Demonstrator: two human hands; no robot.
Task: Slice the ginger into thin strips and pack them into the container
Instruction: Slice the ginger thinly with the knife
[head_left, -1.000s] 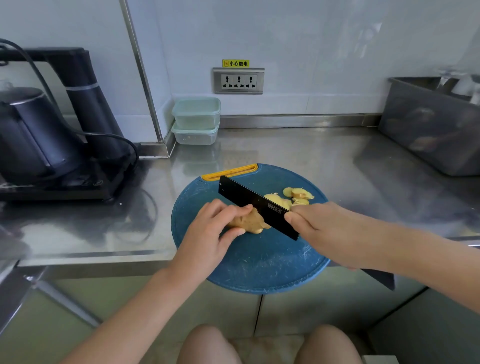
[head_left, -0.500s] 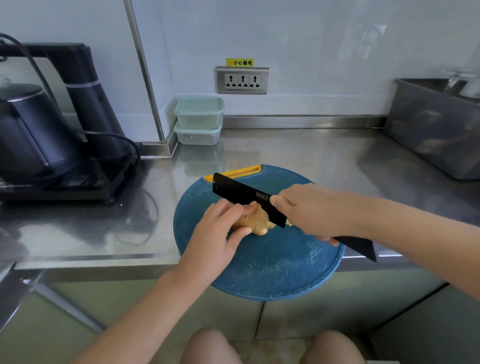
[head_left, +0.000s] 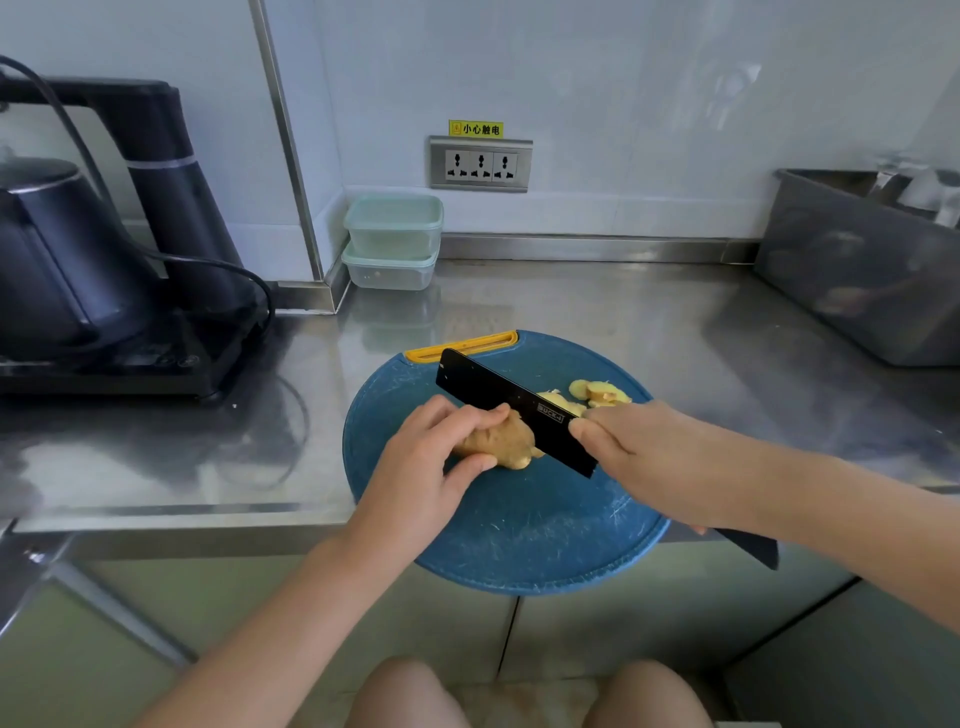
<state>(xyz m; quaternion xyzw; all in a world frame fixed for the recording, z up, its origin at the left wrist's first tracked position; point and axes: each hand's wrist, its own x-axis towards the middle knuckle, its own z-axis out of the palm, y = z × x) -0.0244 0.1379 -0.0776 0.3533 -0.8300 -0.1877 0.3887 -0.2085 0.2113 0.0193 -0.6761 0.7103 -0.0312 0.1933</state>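
- The left hand (head_left: 434, 467) grips the ginger root (head_left: 501, 441) on the blue cutting board (head_left: 519, 540). Its fingers curl over the top and the thumb presses the near side.
- The right hand (head_left: 649, 457) is wrapped round the black knife (head_left: 509, 405), pinching the blade at its heel. The handle end pokes out behind the wrist.
- The blade stands against the ginger's cut end, just right of the left fingertips.
- For thin, even cuts, the person would likely do best to tuck those fingertips back and let the knuckles guide the flat of the blade. After each stroke the holding hand should retreat only a little.
- The root looks knobbly, so it may roll, and a flat face turned down under the grip would steady it.
- Finished slices (head_left: 600, 392) lie beyond the blade, on the side away from the holding hand. They probably need stacking and cutting again into strips.
- Two stacked, lidded containers (head_left: 393, 228) sit well beyond the left hand, by the wall.
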